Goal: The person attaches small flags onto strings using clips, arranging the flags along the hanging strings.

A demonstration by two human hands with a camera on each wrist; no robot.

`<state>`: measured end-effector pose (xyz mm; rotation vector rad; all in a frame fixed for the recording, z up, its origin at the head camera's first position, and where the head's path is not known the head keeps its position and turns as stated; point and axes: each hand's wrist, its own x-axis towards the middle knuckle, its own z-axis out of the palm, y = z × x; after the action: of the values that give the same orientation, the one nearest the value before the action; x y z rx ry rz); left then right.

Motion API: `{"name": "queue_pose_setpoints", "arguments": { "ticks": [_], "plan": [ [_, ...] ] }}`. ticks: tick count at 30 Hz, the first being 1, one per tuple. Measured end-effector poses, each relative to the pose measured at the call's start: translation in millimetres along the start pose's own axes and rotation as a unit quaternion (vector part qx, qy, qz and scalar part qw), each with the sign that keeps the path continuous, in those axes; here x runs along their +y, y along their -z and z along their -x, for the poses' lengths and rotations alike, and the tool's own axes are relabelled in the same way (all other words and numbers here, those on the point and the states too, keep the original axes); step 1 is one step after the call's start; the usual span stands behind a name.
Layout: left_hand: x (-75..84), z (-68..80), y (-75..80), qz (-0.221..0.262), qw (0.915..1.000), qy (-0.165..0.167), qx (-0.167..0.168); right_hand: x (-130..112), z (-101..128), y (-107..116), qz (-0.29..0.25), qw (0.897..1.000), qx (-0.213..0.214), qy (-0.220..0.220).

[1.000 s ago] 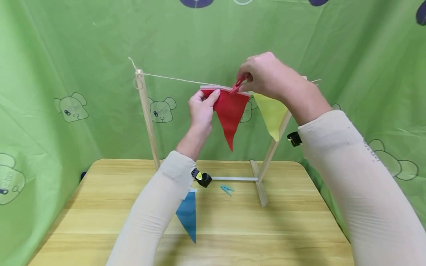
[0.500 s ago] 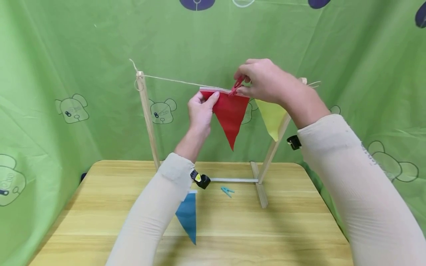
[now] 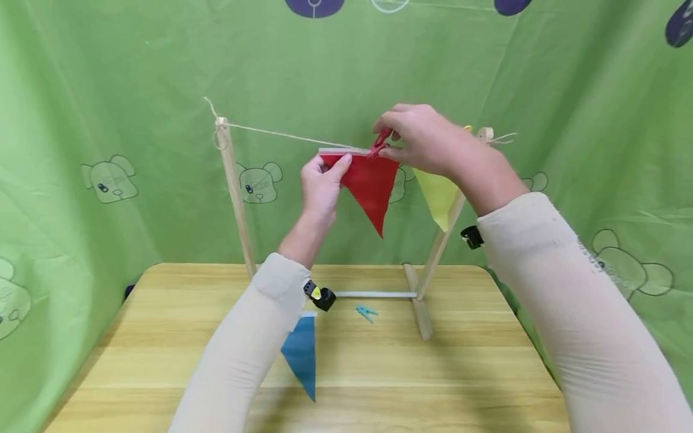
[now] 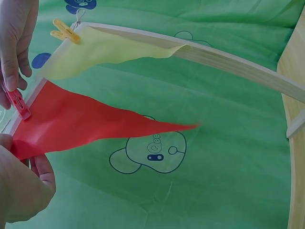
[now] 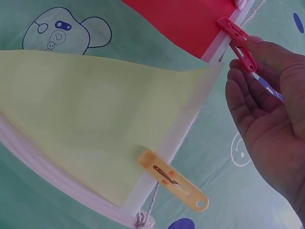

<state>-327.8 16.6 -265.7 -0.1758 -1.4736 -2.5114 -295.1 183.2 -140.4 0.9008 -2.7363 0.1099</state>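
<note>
Since a second ago both hands have slid slightly left along the string and the red peg now sits clamped on the flag's top hem rather than raised above it. Nearest, on the table (image 3: 379, 373), a blue flag (image 3: 301, 358) lies flat, partly under the left sleeve, with a blue peg (image 3: 366, 313) near the rack's base bar. Above the table, left hand (image 3: 319, 183) pinches the left top corner of the red flag (image 3: 370, 186), thumb and fingers curled on the cloth. Right hand (image 3: 422, 141) grips the tail of the red peg (image 3: 377, 143) between fingertips; in the right wrist view the other fingers are loosely bent. Peg bites the white hem at the flag's right top corner, on the string (image 3: 281, 133). Red flag hangs point down between the two hands. Just right of it a yellow flag (image 3: 437, 195) hangs on the same string, held by a yellow peg (image 5: 174, 181) near the right post. Wooden rack (image 3: 233, 192) stands at the table's far edge; green cloth (image 3: 108, 90) with bear prints behind.
</note>
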Motion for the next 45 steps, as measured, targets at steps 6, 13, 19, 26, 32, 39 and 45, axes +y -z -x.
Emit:
{"name": "queue_pose_setpoints", "arguments": {
  "ticks": [6,13,19,26,32,39,45],
  "plan": [
    [-1.5,1.0,3.1,-0.011,0.9999,0.007,-0.003,-1.2,-0.1,-3.2,-0.007,1.0,-0.014,-0.01],
    [-5.2,1.5,4.3,-0.009,0.9999,0.007,-0.003,0.9,2.2,-6.7,-0.018,1.0,-0.008,-0.006],
    [-7.4,1.3,11.0,-0.014,0.9999,0.005,0.004,0.5,5.4,-11.6,-0.017,1.0,0.002,-0.003],
    [-5.7,-1.7,13.0,-0.026,0.9996,0.005,0.004,4.7,10.6,-14.5,-0.02,1.0,0.022,0.006],
    [-5.0,-2.0,13.8,-0.026,0.9996,0.01,0.001,7.6,15.3,-16.7,-0.022,0.999,0.025,0.001],
    [-8.4,-1.1,19.6,-0.019,0.9998,0.005,0.0,7.6,24.5,-17.3,-0.032,0.999,0.035,-0.018],
    [-10.9,2.3,27.3,-0.028,0.9996,0.001,-0.008,10.3,36.2,-22.2,-0.045,0.997,0.058,-0.028]
  ]
}}
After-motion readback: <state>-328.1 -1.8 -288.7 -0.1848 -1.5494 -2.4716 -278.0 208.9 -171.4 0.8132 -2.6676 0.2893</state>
